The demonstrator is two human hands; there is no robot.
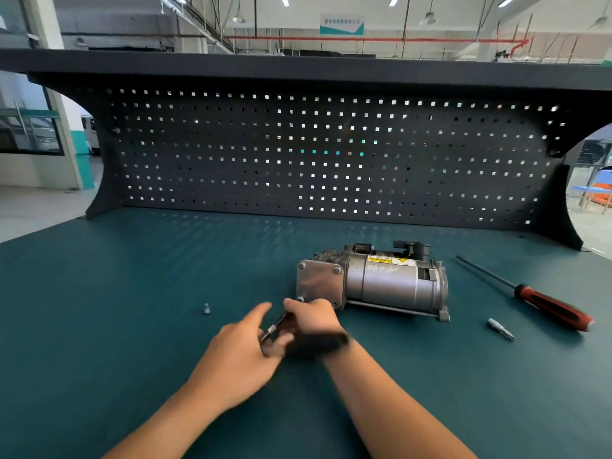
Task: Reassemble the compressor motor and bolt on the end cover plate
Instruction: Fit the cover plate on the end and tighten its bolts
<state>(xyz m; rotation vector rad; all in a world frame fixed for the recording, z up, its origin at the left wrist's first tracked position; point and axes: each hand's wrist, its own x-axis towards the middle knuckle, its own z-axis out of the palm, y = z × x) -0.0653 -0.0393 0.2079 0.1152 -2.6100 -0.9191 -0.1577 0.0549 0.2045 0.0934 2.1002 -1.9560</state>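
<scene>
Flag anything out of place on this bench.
One bolt lies loose on the mat, left of the cover plate, not yet fitted. A driver bit lies loose beside the red screwdriver. Nothing looks damaged or spilled.

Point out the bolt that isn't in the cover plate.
The small silver bolt loose on the teal mat; the others sit in the corners of the grey metal cover plate.

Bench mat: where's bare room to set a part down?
Free: the mat left of the loose bolt; the strip between pegboard and compressor motor; the near right corner below the bit. Crowded: in front of the end cover plate, where left hand and right hand hold a small tool; and around the red-handled screwdriver.
</scene>
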